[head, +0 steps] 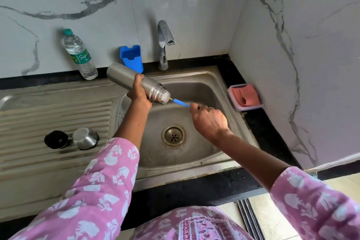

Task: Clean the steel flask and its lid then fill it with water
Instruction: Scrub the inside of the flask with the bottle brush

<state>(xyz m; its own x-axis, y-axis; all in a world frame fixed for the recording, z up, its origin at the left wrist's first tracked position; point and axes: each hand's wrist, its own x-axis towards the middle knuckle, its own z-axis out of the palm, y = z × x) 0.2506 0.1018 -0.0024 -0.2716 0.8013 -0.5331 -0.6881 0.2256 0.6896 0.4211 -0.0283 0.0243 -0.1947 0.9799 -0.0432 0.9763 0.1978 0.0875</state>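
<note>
The left grip (139, 92) wraps the steel flask (120, 75) (tilted, mouth lower); the right grip (209, 121) pinches a blue brush (181, 102) at its mouth, above the sink (194, 76).

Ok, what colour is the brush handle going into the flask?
Blue brush handle, clearest in the head view.

The steel flask (126, 78) is brushed silver-grey, and the brush (181, 102) has a bright blue handle. A holder (131, 57) is the same blue. The stopper (56, 139) is black and the cap (85, 138) is shiny silver. The water bottle (79, 54) is clear with a teal top and green label. The wall (97, 6) is white marble veined in grey. The tabletop (194, 189) is black, and the sink (194, 84) is dull grey steel with a brassy drain (173, 135). A salmon-pink cloth (245, 96) fills a clear box (251, 107). The sleeves (97, 191) are pink with a white flower print.
</note>
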